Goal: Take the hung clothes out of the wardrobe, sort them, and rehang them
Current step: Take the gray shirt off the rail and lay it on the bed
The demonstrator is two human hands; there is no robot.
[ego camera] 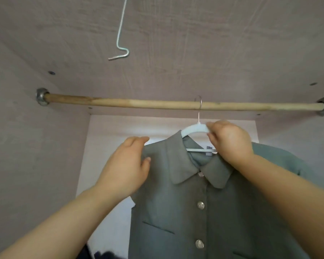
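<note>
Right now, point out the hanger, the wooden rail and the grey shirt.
hanger (194, 128), head view, white plastic arch.
wooden rail (120, 102), head view, bare left stretch.
grey shirt (166, 212), head view, front panel.

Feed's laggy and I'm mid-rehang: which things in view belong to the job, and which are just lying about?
Job:
- grey-green shirt
- white hanger, hook over the wooden rod
- left hand holding the shirt's shoulder
- right hand gripping the hanger

Lying about:
- bent white wire dangling above
- dark cloth, bottom edge

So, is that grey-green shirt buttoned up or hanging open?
Buttoned up: the shirt front is closed, with three buttons fastened down it. The lower part is out of view.
</note>
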